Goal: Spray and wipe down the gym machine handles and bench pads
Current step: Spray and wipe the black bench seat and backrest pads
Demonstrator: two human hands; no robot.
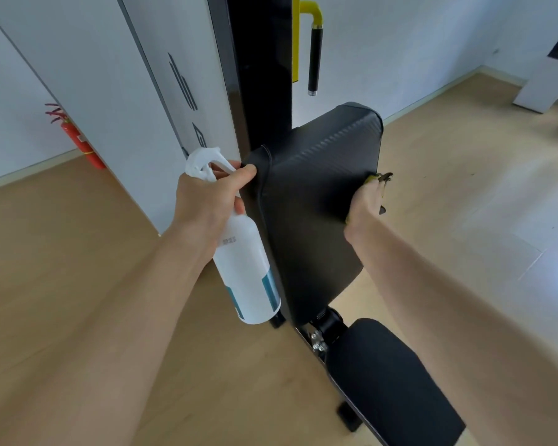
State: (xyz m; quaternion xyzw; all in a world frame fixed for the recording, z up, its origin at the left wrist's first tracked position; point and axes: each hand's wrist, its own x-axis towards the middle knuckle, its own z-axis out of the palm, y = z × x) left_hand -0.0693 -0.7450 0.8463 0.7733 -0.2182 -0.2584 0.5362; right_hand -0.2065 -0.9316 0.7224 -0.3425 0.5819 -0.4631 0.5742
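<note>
While left hand (207, 204) grips spray bottle (245, 268), right hand (366, 204) presses cloth (382, 178) on back pad (316, 201); wipe edges with overlapping strokes.

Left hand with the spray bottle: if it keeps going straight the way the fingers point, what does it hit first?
The back pad. The left hand holds the bottle, and its fingertips already look to touch the pad's left edge, so there seems to be almost no free travel. Depth is unclear from one view.
</note>
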